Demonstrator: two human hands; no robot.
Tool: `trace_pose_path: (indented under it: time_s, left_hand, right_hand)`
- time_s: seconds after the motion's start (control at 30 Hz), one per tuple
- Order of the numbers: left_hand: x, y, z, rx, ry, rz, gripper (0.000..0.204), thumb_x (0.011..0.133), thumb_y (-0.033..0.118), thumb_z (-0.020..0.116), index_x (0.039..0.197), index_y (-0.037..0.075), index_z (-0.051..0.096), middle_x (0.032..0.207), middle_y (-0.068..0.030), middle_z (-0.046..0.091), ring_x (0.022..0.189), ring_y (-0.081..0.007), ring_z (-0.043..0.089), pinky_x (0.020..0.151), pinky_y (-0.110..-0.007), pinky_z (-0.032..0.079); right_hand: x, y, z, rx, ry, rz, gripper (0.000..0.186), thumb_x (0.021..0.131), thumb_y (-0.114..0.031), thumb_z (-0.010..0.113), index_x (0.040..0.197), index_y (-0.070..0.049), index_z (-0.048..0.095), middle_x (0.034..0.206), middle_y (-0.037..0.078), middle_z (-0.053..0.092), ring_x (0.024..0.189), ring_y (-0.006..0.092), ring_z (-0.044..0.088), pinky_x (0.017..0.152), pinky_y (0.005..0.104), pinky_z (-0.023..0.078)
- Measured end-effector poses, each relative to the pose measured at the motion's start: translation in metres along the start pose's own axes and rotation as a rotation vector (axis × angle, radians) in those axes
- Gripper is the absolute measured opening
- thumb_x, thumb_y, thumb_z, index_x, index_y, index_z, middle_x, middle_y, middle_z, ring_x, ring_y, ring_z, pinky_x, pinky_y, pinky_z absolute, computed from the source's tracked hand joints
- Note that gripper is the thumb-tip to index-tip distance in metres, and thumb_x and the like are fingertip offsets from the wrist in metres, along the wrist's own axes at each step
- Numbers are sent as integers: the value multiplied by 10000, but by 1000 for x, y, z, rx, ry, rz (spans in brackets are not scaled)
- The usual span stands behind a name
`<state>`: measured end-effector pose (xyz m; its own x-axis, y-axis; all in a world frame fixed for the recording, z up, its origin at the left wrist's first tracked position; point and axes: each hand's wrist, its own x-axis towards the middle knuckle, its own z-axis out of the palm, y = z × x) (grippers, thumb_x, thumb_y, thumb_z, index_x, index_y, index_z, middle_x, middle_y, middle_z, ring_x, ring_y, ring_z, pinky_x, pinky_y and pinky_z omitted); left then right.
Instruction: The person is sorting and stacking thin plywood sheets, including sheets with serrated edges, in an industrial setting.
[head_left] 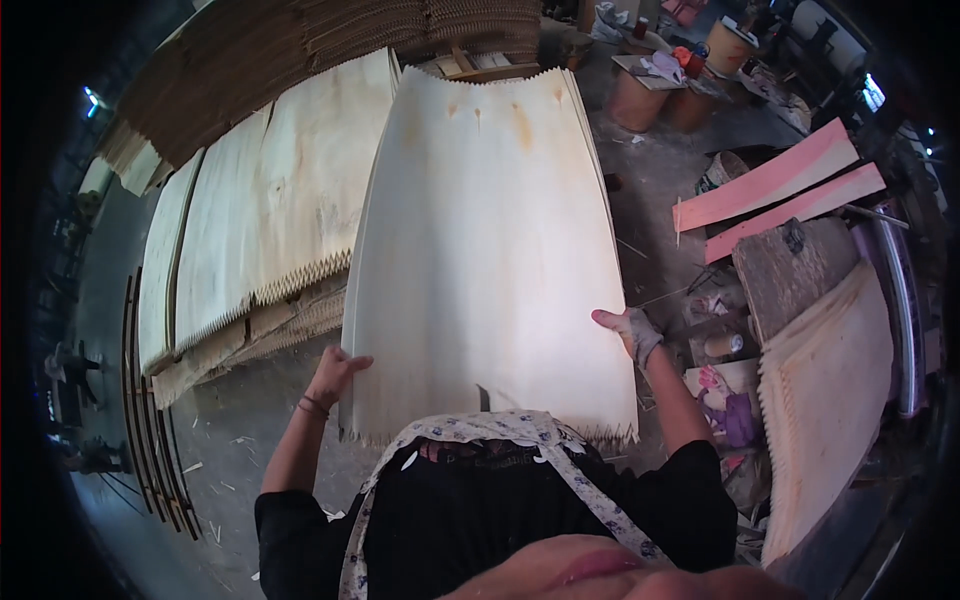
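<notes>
Holding pale veneer sheets [490,250] by opposite edges in closed left grip [337,374] and right grip [633,332]; best supported evenly.

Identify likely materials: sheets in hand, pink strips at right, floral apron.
Held sheets: likely wood veneer, raw and matte; grain streaks, knot-like marks and jagged ends suggest it.
Pink strips: possibly painted or dyed veneer, matte; thin, flat, unevenly coloured; base material unclear.
Apron: probably fabric, matte, floral print; it drapes softly.
</notes>
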<state>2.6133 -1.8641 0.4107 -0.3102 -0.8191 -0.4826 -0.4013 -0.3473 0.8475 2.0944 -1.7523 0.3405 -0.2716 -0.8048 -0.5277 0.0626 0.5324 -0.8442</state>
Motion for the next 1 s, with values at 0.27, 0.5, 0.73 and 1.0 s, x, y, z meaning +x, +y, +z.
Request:
trace_pose_path:
  time_s: [0.27,0.5,0.73,1.0]
  left_hand:
    - [-77,-13,12,229,-67,223,239,752,147,657,678,-77,622,540,-54,581,498,-94,538,473,-278,438]
    - [-93,3,53,369,-163,365,272,750,170,671,633,-62,593,515,-25,534,484,-79,495,458,-283,411]
    - [-104,6,91,414,-380,480,176,771,122,653,733,-43,605,604,13,556,526,-65,482,479,-264,404]
    - [68,-78,77,238,-626,764,122,795,99,642,800,-23,640,652,25,582,569,-41,482,516,-223,397]
  right_hand:
    - [-143,10,44,-141,147,-116,472,705,-418,747,570,-25,524,583,-16,479,550,98,422,519,310,394]
    - [-276,37,30,-478,525,-94,568,709,-497,720,468,-74,429,486,1,419,465,102,368,443,331,335]
    - [-368,109,25,-333,971,-261,598,674,-602,686,583,-33,527,534,45,496,505,142,446,484,337,385]
    - [-325,160,179,-189,1310,-465,428,764,-407,692,736,16,636,582,19,527,563,131,464,554,305,394]
